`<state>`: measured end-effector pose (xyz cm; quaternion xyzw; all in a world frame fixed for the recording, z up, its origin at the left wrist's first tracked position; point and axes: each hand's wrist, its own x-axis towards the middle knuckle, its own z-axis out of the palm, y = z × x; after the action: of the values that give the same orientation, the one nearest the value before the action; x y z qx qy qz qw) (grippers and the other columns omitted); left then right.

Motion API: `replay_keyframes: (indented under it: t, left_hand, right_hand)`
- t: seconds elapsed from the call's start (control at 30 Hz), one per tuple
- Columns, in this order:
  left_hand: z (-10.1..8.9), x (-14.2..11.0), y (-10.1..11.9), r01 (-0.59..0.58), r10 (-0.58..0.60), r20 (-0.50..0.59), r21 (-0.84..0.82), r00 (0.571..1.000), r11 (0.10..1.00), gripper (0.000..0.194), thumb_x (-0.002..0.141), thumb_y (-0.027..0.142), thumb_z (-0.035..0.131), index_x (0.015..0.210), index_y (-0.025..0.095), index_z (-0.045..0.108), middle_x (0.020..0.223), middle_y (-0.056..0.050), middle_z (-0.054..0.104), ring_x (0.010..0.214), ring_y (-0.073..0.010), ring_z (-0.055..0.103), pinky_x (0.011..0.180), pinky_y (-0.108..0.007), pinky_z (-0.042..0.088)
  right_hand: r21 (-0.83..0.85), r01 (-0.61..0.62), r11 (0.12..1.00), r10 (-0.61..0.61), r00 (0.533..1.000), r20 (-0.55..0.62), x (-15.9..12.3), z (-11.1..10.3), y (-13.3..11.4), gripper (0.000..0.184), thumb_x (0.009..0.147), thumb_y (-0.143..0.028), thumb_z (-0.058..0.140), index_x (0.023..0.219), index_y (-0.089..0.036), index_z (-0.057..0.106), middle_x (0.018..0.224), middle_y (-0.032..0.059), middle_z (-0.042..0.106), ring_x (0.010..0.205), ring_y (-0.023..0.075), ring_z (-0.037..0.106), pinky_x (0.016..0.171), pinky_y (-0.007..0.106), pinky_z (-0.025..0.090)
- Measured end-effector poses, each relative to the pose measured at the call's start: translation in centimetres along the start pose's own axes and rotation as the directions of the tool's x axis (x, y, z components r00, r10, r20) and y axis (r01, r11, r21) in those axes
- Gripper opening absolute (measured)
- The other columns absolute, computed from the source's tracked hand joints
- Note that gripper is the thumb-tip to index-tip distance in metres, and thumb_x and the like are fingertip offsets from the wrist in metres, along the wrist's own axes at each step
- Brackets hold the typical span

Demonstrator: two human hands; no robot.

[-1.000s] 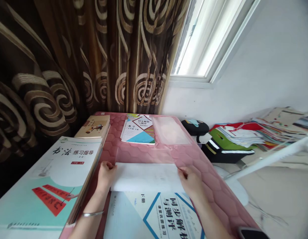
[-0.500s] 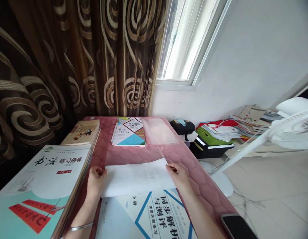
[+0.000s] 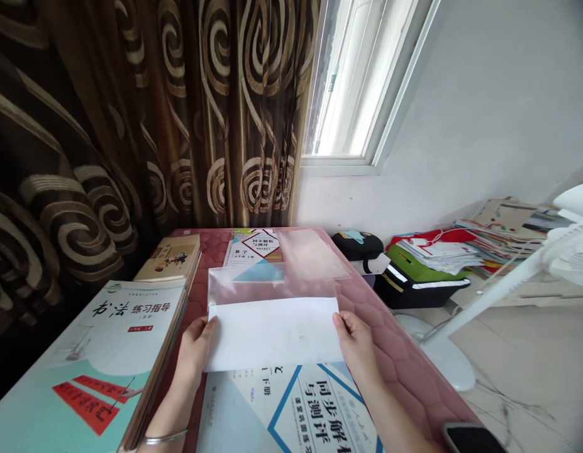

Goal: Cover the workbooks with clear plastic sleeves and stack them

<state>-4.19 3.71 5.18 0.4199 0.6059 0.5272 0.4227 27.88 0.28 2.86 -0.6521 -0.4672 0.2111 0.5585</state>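
Between my hands stretches a clear plastic book cover [image 3: 267, 284] with a white sheet [image 3: 275, 333] across its nearer part. My left hand [image 3: 197, 340] pinches the left edge and my right hand [image 3: 355, 340] pinches the right edge, thumbs on top. Below them lies a workbook [image 3: 291, 409] with blue lines and large Chinese characters; the sheet hides its far part. Through the clear film, part of a smaller-looking maths workbook [image 3: 253, 248] shows at the table's far side. Another translucent cover [image 3: 312, 251] lies to the right of that workbook.
A stack of books [image 3: 107, 352] topped by a calligraphy book fills the table's left side. A phone [image 3: 470, 437] rests at the near right edge. On the floor to the right stand a white fan [image 3: 489, 289], a black and green box [image 3: 418, 283] and piled papers [image 3: 503, 233].
The plastic cover's far clear part has lifted and spread flat above the table, overlapping the maths workbook. Both hands keep their hold on the edges. The view has shifted slightly left.
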Motion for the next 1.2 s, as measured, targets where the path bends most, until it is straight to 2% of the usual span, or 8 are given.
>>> replay_keyframes:
  t: [0.1, 0.2, 0.33, 0.57, 0.73, 0.83, 1.03, 1.2]
  left_hand:
    - [-0.1, -0.4, -0.1, 0.004, -0.006, 0.043, 0.048, 0.999, 0.999, 0.061, 0.052, 0.076, 0.065, 0.067, 0.016, 0.059, 0.059, 0.001, 0.058, 0.057, -0.0156, 0.052, 0.054, -0.026, 0.039]
    - [0.0, -0.5, -0.3, -0.053, 0.052, 0.013, 0.114, 0.999, 0.992, 0.059, 0.056, 0.076, 0.061, 0.065, 0.017, 0.057, 0.056, 0.003, 0.052, 0.058, -0.0139, 0.046, 0.054, -0.025, 0.036]
    - [0.3, -0.7, 0.0, -0.107, 0.115, -0.031, 0.188, 0.993, 0.976, 0.055, 0.062, 0.073, 0.057, 0.062, 0.018, 0.054, 0.055, 0.003, 0.048, 0.058, -0.0136, 0.042, 0.056, -0.026, 0.034]
    - [0.4, -0.5, -0.5, -0.083, 0.102, -0.056, 0.276, 0.993, 0.958, 0.042, 0.069, 0.06, 0.051, 0.065, 0.019, 0.056, 0.059, 0.0, 0.056, 0.061, -0.0168, 0.048, 0.058, -0.027, 0.036]
    - [0.4, 0.1, -1.3, -0.104, 0.122, -0.01, 0.458, 0.992, 0.883, 0.025, 0.067, 0.043, 0.046, 0.053, 0.023, 0.045, 0.053, 0.001, 0.051, 0.057, -0.0164, 0.049, 0.056, -0.027, 0.034]
    - [0.6, 0.3, -1.5, -0.139, 0.156, 0.014, 0.536, 0.988, 0.833, 0.023, 0.068, 0.041, 0.042, 0.054, 0.024, 0.041, 0.052, 0.001, 0.048, 0.055, -0.0163, 0.048, 0.055, -0.027, 0.032]
    - [0.7, 0.0, -1.3, -0.188, 0.22, -0.004, 0.506, 0.975, 0.842, 0.028, 0.073, 0.05, 0.04, 0.064, 0.025, 0.045, 0.059, -0.001, 0.054, 0.061, -0.019, 0.053, 0.059, -0.028, 0.037]
    - [0.6, -0.4, -0.9, -0.14, 0.18, -0.03, 0.505, 0.983, 0.852, 0.031, 0.074, 0.053, 0.038, 0.07, 0.024, 0.048, 0.066, -0.004, 0.06, 0.066, -0.0216, 0.056, 0.062, -0.03, 0.039]
  right_hand:
    - [0.045, -0.018, 0.999, 0.017, 1.0, 0.015, 0.1, 0.0, 0.3, 0.042, 0.08, -0.061, 0.052, 0.081, -0.019, 0.06, 0.077, 0.0056, 0.066, 0.068, 0.0199, 0.056, 0.057, 0.027, 0.044]
    - [0.11, -0.028, 0.994, 0.025, 0.999, 0.028, 0.2, -0.1, 0.4, 0.042, 0.077, -0.06, 0.057, 0.082, -0.019, 0.063, 0.077, 0.006, 0.066, 0.069, 0.0208, 0.057, 0.057, 0.028, 0.045]
    - [0.122, -0.035, 0.992, 0.031, 0.999, 0.033, 0.2, -0.2, 0.1, 0.042, 0.075, -0.06, 0.058, 0.075, -0.019, 0.062, 0.067, 0.0034, 0.061, 0.062, 0.019, 0.053, 0.052, 0.026, 0.041]
    - [-0.01, 0.032, 0.999, -0.033, 0.999, -0.019, 0.2, 0.0, 0.2, 0.046, 0.079, -0.064, 0.051, 0.063, -0.02, 0.054, 0.06, 0.0019, 0.057, 0.058, 0.0169, 0.05, 0.05, 0.025, 0.038]
    - [-0.172, -0.031, 0.985, 0.04, 0.998, 0.049, 0.5, 0.3, 2.1, 0.044, 0.077, -0.062, 0.05, 0.062, -0.021, 0.057, 0.057, 0.0031, 0.06, 0.055, 0.0191, 0.053, 0.05, 0.028, 0.038]
    - [-0.199, -0.043, 0.979, 0.056, 0.997, 0.059, 0.5, 0.4, 2.4, 0.041, 0.077, -0.059, 0.049, 0.066, -0.022, 0.061, 0.062, 0.0043, 0.065, 0.059, 0.0209, 0.057, 0.054, 0.029, 0.04]
    - [-0.095, -0.058, 0.994, 0.062, 0.998, 0.033, 0.4, 0.2, 1.3, 0.044, 0.08, -0.062, 0.047, 0.074, -0.021, 0.062, 0.071, 0.0054, 0.068, 0.067, 0.0213, 0.059, 0.06, 0.029, 0.042]
    - [-0.063, -0.037, 0.997, 0.038, 0.999, 0.016, 0.3, 0.1, 0.8, 0.046, 0.081, -0.064, 0.047, 0.071, -0.021, 0.058, 0.068, 0.0035, 0.064, 0.066, 0.0195, 0.056, 0.059, 0.028, 0.041]
